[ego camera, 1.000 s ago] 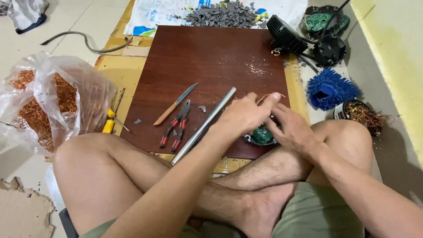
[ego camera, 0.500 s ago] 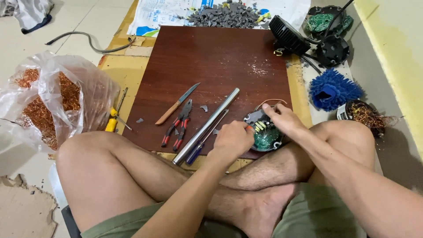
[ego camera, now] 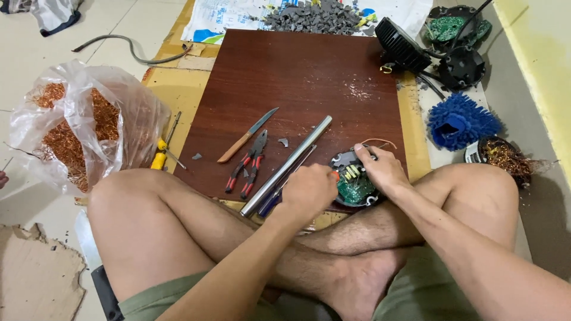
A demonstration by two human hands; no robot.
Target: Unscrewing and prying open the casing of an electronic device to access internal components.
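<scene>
Right hand rests closed over the round green circuit board, pinning it to the brown board. Left hand is fisted just left of it; what it grips cannot be told. Metal tube and pliers lie left of that hand.

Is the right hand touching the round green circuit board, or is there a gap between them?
Touching. In the head view, the right hand lies on the far edge of the round green circuit board, its fingers resting on the rim with no gap visible.
</scene>
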